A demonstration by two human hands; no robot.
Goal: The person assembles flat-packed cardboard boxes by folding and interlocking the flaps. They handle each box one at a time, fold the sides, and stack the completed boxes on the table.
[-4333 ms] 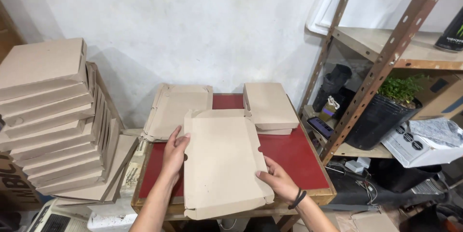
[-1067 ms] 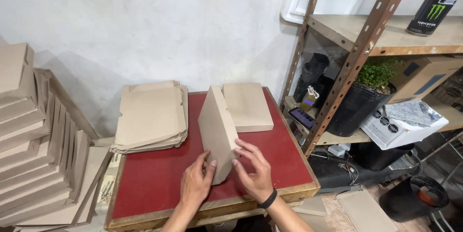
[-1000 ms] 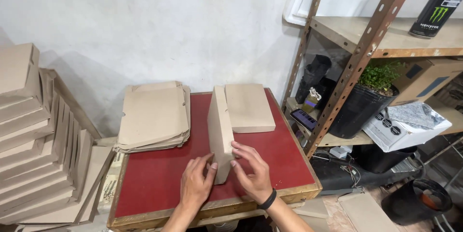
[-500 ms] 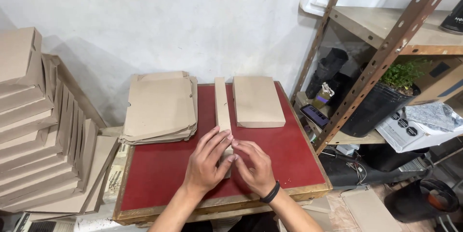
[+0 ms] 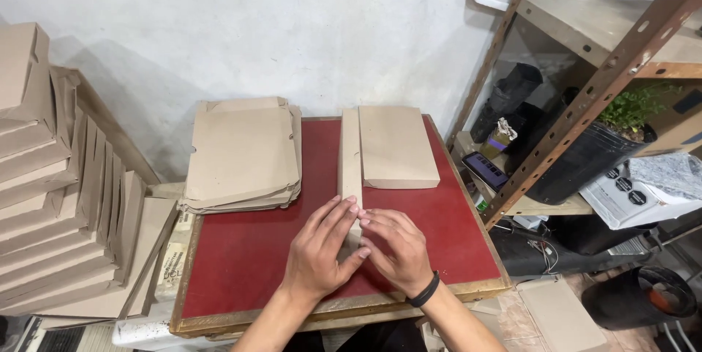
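I'm seeing matt brown cardboard box (image 5: 351,154) standing on edge; red tabletop (image 5: 248,257) looking smooth, worn wooden rim chipping; shelf uprights (image 5: 585,103) showing rusty perforated metal; wall (image 5: 292,23) looking rough.

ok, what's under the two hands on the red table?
Under the left hand and right hand sits the near end of a folded cardboard box standing on edge on the red table. The hands cover that end, so its flaps are hidden.
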